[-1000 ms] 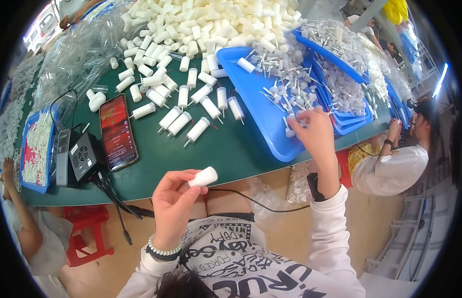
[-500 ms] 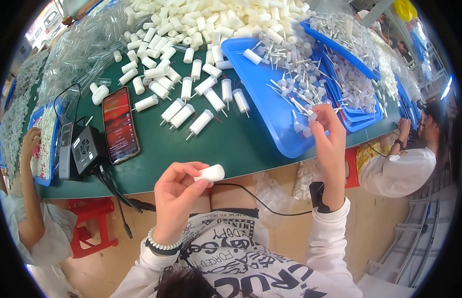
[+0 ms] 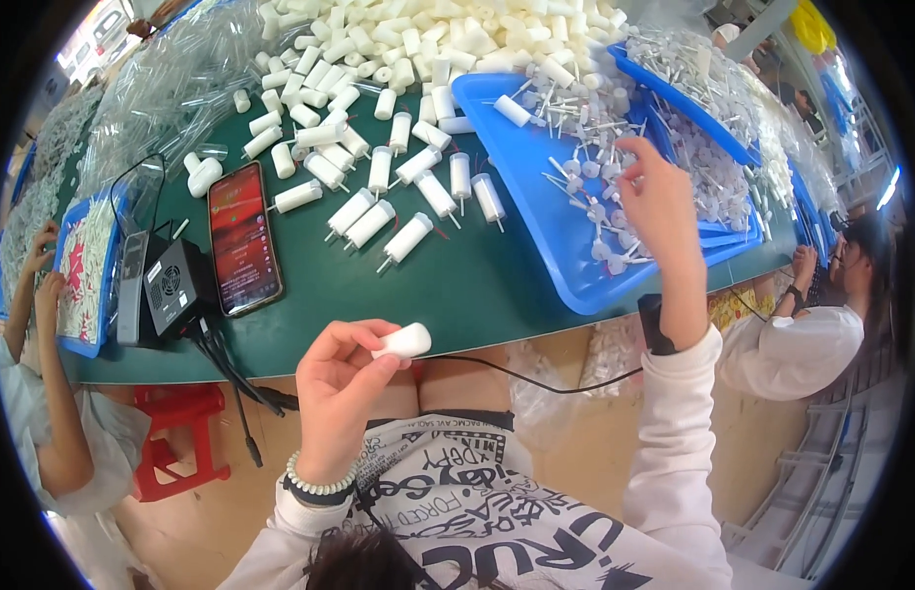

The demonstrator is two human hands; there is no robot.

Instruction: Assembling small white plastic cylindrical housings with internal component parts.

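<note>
White cylinder [image 3: 406, 340] sits just below centre of frame, over the near edge of the green table [image 3: 457, 305]. My left hand [image 3: 342, 369] has it pinched, thumb against fingers closed round one end, the other end poking free toward the right.

Handling, my reckoning: very light, probably foam-like or thin plastic; cannot tell which by eye. Slight give likely, so a light pinch should do. Rounded side could roll under the thumb. Best hold: on the side wall, well back from the free end.

Looks: short, stubby, plain matte white, rounded at the free edge; far end covered by my fingers.

My right hand [image 3: 659, 202], right of centre, is above the blue tray [image 3: 536, 231]. Thumb and index finger stand parted, nothing visible between them; the curled fingers hide the rest.

Nearest it, stemmed caps [image 3: 615, 258] lie loose in the tray: pale, cloudy, roundish heads on thin white stems, tangled at odd angles. I judge them light, fairly stiff, smooth enough to slip; stems may bend or snap. Better taken by the head.
</note>
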